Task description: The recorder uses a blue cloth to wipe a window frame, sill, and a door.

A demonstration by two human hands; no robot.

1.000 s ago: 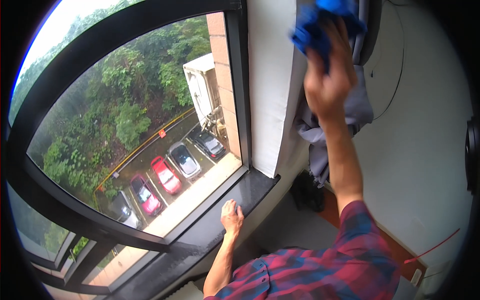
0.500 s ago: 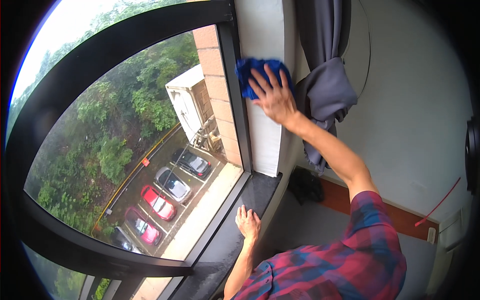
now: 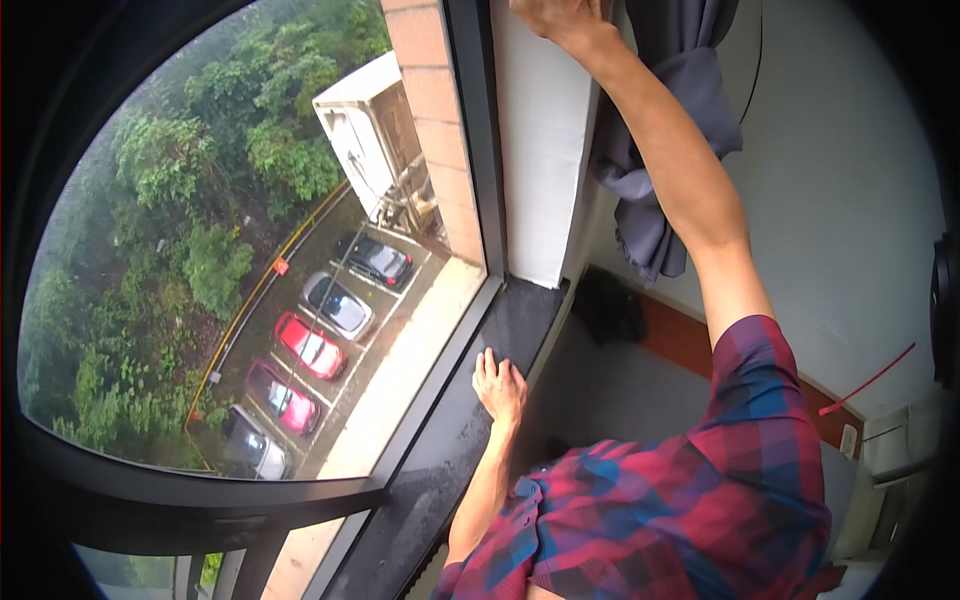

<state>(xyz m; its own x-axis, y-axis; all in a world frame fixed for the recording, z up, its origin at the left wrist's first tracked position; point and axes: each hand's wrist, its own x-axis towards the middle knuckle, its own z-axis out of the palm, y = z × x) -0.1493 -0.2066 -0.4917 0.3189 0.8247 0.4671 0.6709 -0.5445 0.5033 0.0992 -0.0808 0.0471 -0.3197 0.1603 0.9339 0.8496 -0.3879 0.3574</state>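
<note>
Head view, left hand (image 3: 500,387) on windowsill (image 3: 437,455)

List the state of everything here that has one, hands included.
Left hand: resting, palm down.
Right hand: raised, partly out of frame; grip unseen.
Dark windowsill: streaked, under the left hand.
Gray curtain: bunched up.
Cars: parked in a row outside.

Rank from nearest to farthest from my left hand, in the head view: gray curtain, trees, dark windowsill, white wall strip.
1. Dark windowsill: directly under your left hand, touching it.
2. White wall strip: ahead, at the windowsill's end.
3. Gray curtain: ahead and right, past the strip.
4. Trees: outdoors, to the left.
</note>
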